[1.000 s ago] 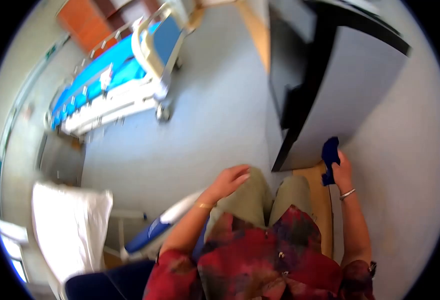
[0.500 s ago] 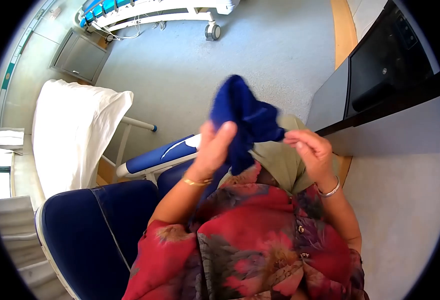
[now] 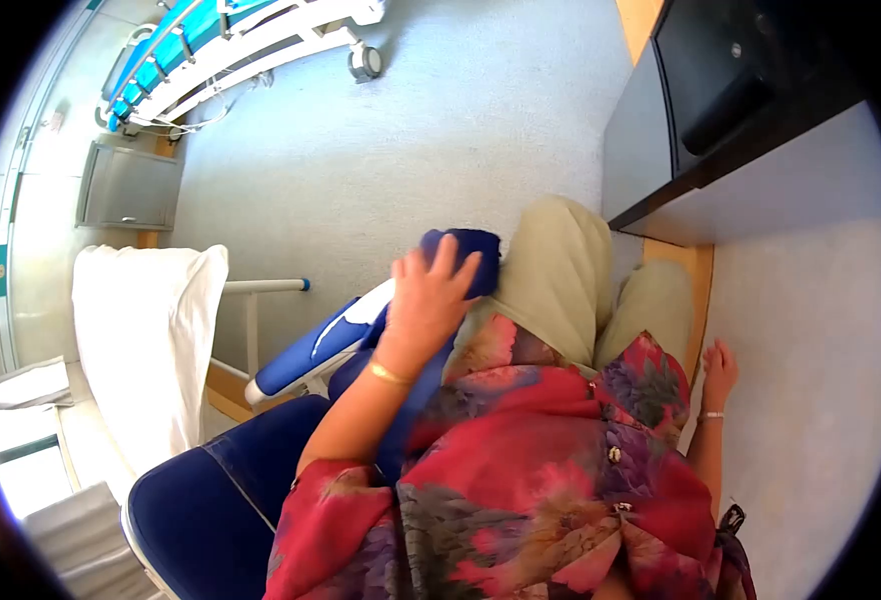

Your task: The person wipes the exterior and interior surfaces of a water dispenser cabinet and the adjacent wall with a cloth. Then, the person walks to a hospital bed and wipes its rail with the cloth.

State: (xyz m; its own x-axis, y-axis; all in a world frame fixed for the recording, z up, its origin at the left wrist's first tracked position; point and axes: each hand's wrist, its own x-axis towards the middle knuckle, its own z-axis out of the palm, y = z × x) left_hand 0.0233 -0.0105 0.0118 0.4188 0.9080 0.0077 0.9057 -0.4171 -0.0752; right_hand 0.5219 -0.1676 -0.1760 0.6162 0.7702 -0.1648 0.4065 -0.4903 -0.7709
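Observation:
The dark blue cloth [image 3: 479, 262] lies bunched at the front end of the blue armrest [image 3: 311, 358], beside my knee. Over its near side is my left hand [image 3: 429, 300], fingers spread and touching or just above the cloth; the exact contact is hard to see. My right hand [image 3: 720, 375] hangs low at my right side, away from the cloth. Its fingers are loosely bent and small in view, and nothing shows in them.
A dark blue seat [image 3: 211, 510] is at lower left, with a white-draped chair [image 3: 146, 340] behind it. A wheeled bed [image 3: 251, 60] and a metal cabinet [image 3: 131, 187] stand at upper left. A large black and grey machine [image 3: 751, 150] is at the right.
The blue cloth has gone from between both hands down to the armrest. My left hand has opened over it. My right hand has let go and dropped to my right side.

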